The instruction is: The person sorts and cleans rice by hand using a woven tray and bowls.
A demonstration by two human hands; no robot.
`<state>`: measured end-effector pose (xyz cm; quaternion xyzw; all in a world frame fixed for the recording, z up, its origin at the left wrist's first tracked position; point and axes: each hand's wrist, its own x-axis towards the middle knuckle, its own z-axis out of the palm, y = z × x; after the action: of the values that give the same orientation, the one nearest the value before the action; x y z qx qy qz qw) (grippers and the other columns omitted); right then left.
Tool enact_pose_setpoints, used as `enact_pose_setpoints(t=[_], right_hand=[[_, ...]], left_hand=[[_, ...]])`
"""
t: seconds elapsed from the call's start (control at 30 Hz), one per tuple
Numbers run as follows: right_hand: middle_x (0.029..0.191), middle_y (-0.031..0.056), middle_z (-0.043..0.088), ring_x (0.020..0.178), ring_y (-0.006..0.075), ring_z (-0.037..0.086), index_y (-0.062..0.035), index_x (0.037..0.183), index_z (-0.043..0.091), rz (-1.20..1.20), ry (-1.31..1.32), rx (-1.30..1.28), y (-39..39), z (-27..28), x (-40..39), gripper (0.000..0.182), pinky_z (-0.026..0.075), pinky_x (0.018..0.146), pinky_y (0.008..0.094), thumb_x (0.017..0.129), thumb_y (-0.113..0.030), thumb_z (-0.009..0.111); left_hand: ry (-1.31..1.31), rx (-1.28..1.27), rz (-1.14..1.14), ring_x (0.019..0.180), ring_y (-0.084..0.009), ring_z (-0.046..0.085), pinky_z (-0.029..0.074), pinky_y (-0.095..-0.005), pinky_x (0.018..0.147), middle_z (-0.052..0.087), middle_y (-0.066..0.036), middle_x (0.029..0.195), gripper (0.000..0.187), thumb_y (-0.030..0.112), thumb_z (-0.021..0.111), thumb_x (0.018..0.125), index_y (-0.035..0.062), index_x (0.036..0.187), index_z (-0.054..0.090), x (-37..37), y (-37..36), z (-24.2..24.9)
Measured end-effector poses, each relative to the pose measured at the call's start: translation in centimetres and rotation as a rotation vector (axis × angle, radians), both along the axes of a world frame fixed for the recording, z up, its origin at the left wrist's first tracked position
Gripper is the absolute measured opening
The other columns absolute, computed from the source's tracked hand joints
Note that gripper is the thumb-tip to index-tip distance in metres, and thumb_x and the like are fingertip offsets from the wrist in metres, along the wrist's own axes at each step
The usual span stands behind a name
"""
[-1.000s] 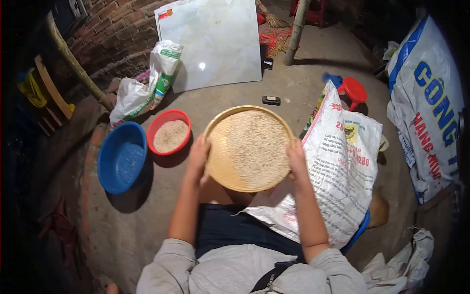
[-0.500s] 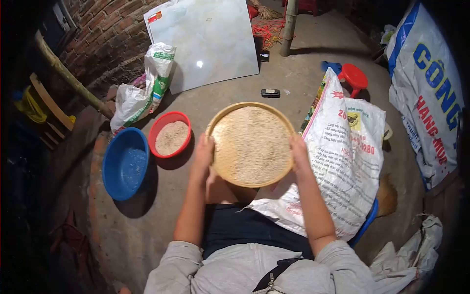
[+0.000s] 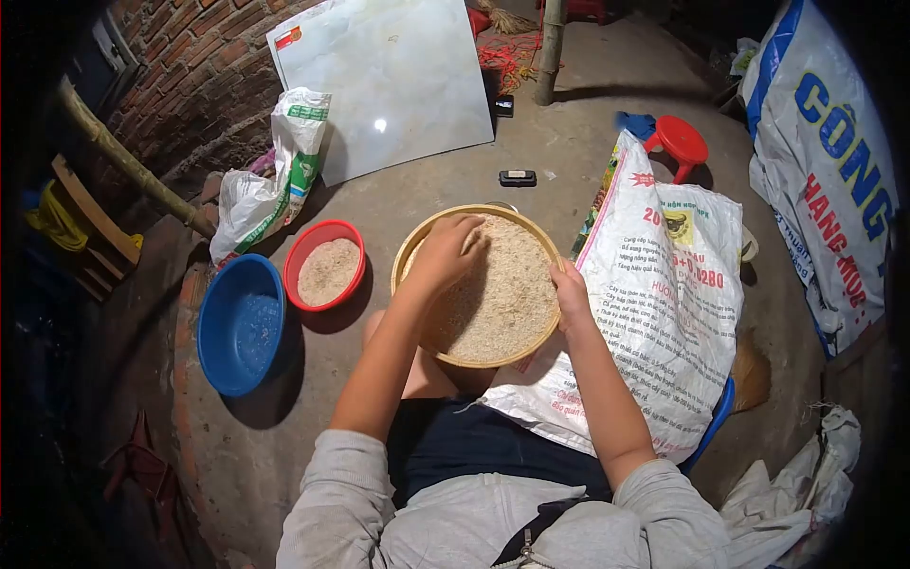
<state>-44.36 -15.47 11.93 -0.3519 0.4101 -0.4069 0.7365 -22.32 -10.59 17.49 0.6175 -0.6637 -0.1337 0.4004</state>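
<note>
A round bamboo sieve full of pale rice-like grain is over my lap. My right hand grips its right rim, thumb on top. Over the upper left part of the grain is my left hand, off the rim, its fingers bent and slightly apart. Whether its fingertips touch the grain is hard to see. Left of the sieve stand a red basin with fine pale grain or meal inside and a blue basin with a few specks in it.
A white printed sack lies right of my lap, partly over a blue container. Farther off are a red stool, a small black object, a leaning marble-like panel and a crumpled sack. A large sack stands far right.
My left hand has let go of the left rim and moved over the grain. The sieve has dropped slightly and tilts, while my right hand still grips it. The grain now looks sharper and heaped.
</note>
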Motion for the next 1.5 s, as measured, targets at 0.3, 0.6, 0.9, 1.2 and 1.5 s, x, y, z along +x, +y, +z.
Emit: enact_pose_setpoints(t=[0.3,0.6,0.9,1.2,1.5], right_hand=[[0.111,0.0119,0.055,0.1,0.0184,0.053,0.0009,0.122,0.046,-0.139,0.012,-0.042,-1.0,-1.2,-1.3,0.032,0.041,0.087,0.0293,0.093,-0.013,0.04],[0.118,0.0133,0.051,0.106,0.0217,0.05,-0.0006,0.125,0.043,-0.32,-0.011,0.026,-2.8,-2.7,-1.5,0.034,0.04,0.091,0.0336,0.094,-0.012,0.036],[0.12,0.0129,0.051,0.108,0.0238,0.051,-0.0029,0.125,0.043,-0.489,0.027,0.092,-4.7,-3.3,-1.9,0.033,0.041,0.092,0.0357,0.094,-0.013,0.035],[0.119,0.0135,0.051,0.108,0.0255,0.051,-0.0021,0.126,0.042,-0.71,0.085,0.043,-6.7,-1.5,-2.8,0.036,0.042,0.092,0.0371,0.093,-0.014,0.038],[0.127,0.0132,0.045,0.113,0.026,0.048,-0.0037,0.129,0.038,-0.816,0.075,0.076,-7.0,-2.2,-3.4,0.036,0.04,0.095,0.038,0.093,-0.011,0.034]], left_hand=[[-0.192,0.086,-0.333,0.106,-0.0323,0.051,0.041,-0.0388,0.092,0.055,-0.013,0.116,0.031,0.018,0.061,0.079,0.0067,0.108,0.059,-5.9,0.7,-2.2],[-0.216,0.151,-0.326,0.096,-0.024,0.057,0.048,-0.031,0.08,0.062,-0.007,0.101,0.027,0.01,0.062,0.072,0.006,0.098,0.063,-7.3,3.5,-3.6],[0.292,0.212,-0.156,0.078,-0.0191,0.065,0.051,-0.0265,0.068,0.066,-0.011,0.086,0.017,0.0,0.065,0.074,0.0029,0.09,0.068,-6.3,-1.5,-3.8],[0.608,0.244,0.018,0.076,-0.0102,0.06,0.049,-0.0235,0.069,0.068,-0.006,0.085,0.022,-0.003,0.059,0.076,0.0001,0.097,0.067,1.0,-9.2,-1.7],[0.352,0.412,0.081,0.092,-0.0187,0.062,0.048,-0.0297,0.078,0.061,-0.019,0.109,0.043,0.017,0.066,0.079,0.0068,0.12,0.056,3.7,-15.2,-10.9]])
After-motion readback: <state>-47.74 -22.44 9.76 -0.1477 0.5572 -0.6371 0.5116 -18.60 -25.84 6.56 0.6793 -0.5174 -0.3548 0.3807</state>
